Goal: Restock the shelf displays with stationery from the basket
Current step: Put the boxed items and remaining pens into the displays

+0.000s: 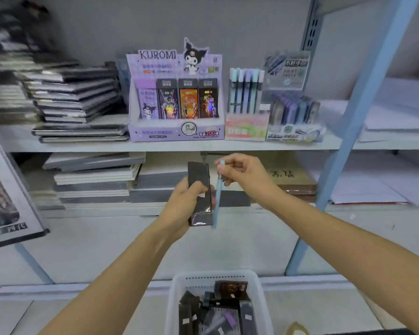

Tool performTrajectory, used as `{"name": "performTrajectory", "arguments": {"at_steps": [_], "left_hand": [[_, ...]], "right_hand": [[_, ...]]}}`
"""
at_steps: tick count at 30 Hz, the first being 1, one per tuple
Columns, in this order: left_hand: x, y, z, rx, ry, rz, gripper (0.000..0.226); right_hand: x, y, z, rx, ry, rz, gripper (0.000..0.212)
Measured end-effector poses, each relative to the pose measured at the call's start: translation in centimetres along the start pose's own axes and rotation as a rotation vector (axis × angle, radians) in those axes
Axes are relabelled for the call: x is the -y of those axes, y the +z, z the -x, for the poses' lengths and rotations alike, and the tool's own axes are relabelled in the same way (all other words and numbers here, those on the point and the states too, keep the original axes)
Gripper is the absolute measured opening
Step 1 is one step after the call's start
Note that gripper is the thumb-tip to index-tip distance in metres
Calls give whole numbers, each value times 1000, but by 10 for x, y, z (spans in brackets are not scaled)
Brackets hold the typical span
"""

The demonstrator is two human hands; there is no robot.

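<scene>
My left hand (183,204) grips a black glossy box (200,189) upright, in front of the lower shelf. Just to its right, my right hand (242,172) pinches a light blue pen (217,199) near its top, and the pen hangs downward beside the box. A white basket (179,293) at the bottom centre holds several dark boxes and packets. On the upper shelf stands a purple Kuromi display (177,131) with a row of boxes. Next to it are a pink pen display (246,129) with pastel pens and a pale refill display (293,134).
Stacks of dark notebooks (75,97) fill the upper shelf's left side. More notebook stacks (94,180) lie on the lower shelf. A blue shelf upright (346,131) rises at the right, with white paper sheets (385,187) beyond it. A framed picture (7,204) leans at the left.
</scene>
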State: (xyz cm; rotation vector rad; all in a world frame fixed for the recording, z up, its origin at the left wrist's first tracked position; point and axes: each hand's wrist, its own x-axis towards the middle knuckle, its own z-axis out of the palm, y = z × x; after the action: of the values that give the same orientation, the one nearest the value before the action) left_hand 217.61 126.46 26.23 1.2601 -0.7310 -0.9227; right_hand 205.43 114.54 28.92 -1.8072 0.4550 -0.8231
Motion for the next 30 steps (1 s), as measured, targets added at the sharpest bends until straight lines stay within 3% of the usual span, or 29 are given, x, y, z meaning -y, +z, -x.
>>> {"name": "performTrajectory", "arguments": {"at_steps": [8,15,24,30], "left_hand": [[-76,12,-20,130,241,-77,27],[-104,26,-43,-5,330,-82,30],[-108,39,-67,-8,373,-106,23],[-104,37,-77,-46,340,-127,48]], "right_hand": [[113,-70,-35,-243,-337,91,16],[150,-117,-70,-452,-461,225,10],[109,-120,-94,-390,-365,488,13],[109,-127,-100,-300,-381,491,8]]}}
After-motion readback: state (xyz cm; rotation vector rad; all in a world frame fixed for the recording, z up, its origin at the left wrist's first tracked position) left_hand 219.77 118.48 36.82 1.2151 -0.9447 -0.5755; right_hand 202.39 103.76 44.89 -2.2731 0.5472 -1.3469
